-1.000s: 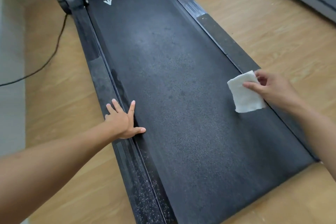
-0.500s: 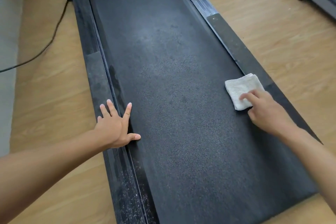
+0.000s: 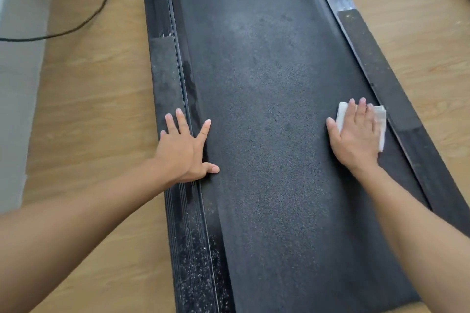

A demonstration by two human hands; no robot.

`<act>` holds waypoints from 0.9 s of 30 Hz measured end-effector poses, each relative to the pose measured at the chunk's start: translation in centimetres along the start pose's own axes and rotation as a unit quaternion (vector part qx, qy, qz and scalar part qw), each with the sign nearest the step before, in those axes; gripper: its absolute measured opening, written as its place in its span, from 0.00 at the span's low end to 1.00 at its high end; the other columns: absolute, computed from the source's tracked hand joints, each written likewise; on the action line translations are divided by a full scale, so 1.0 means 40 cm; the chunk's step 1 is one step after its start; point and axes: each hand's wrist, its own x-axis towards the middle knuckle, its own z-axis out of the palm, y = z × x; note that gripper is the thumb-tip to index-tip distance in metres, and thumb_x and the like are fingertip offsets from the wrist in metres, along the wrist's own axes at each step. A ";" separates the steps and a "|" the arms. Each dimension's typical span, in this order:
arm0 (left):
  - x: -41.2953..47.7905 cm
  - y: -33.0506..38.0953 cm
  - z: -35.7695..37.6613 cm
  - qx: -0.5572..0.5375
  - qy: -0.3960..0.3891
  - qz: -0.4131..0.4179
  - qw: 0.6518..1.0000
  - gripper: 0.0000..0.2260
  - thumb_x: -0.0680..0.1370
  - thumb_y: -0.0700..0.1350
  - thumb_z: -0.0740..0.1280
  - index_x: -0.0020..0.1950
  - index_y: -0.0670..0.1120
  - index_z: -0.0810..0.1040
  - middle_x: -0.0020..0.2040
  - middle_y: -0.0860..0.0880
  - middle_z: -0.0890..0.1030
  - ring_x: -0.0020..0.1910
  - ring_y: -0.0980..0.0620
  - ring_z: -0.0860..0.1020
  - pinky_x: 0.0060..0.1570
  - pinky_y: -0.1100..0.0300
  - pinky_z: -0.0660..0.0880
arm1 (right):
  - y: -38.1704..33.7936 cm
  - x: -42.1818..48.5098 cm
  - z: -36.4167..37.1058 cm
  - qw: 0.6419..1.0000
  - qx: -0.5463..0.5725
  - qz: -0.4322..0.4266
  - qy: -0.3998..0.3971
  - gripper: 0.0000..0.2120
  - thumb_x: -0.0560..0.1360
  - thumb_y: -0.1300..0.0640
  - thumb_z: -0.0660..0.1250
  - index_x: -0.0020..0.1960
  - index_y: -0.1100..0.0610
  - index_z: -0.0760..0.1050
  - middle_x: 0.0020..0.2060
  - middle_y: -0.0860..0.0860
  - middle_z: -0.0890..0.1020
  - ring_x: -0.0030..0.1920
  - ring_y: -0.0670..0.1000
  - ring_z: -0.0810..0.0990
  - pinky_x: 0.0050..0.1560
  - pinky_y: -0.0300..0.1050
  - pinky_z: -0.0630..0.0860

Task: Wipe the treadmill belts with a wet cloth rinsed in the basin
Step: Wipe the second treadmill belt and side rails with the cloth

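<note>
Bare left hand (image 3: pixel 181 152) and bare right hand (image 3: pixel 356 134), bare forearms (image 3: pixel 101 206), short plain nails on the fingers (image 3: pixel 182 122).

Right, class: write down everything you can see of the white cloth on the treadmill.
The cloth is white, small and looks like soft towelling, folded into a rough rectangle. It lies flat on the dark belt, close to the right side rail. The right hand lies spread on it with straight fingers, covering most of it; only its far left corner and right edge show. Whether it is wet cannot be told.
</note>
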 end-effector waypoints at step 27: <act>-0.005 -0.114 -0.037 -0.020 -0.087 0.076 0.993 0.64 0.72 0.69 0.73 0.82 0.38 0.32 0.82 0.39 0.30 0.83 0.38 0.37 0.80 0.43 0.59 | -0.189 -0.159 0.018 0.997 0.000 -0.059 -0.055 0.39 0.81 0.38 0.42 0.86 0.58 0.44 0.85 0.60 0.44 0.85 0.59 0.41 0.84 0.60 0.40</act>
